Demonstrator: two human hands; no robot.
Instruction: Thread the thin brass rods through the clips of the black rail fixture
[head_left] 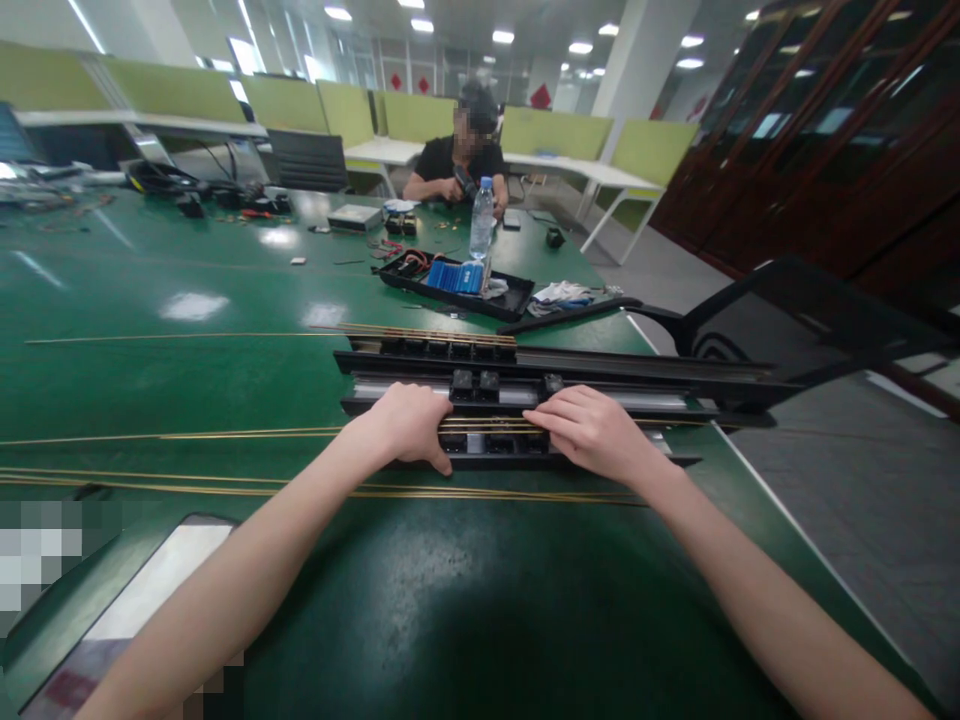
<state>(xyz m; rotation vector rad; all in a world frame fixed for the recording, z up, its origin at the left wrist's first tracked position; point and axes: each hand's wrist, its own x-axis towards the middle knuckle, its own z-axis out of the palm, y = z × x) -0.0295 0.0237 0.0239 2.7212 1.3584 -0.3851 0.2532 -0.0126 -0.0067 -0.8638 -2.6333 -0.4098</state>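
Note:
A long black channel-shaped rail (487, 463) with small black blocks (504, 443) inside it lies across the table in front of me. My left hand (411, 425) grips this rail, thumb on the near side and fingers over the far side. Several thin brass-coloured rods (491, 426) run along the rail between my hands. The fingertips of my right hand (591, 432) are pinched together at these rods; the exact contact is partly hidden. Just behind, a second black rail (630, 402) holds more black blocks (475, 385). More brass-coloured rods (480, 491) lie on the near side.
Behind the rails is a black tray (517, 300) with a blue item (455, 277); a water bottle (481, 220) and gloves (562, 297) are near it. A person (457, 165) sits across the green table (247, 390). A black chair (810, 320) stands right; a phone-like device (161, 575) lies left.

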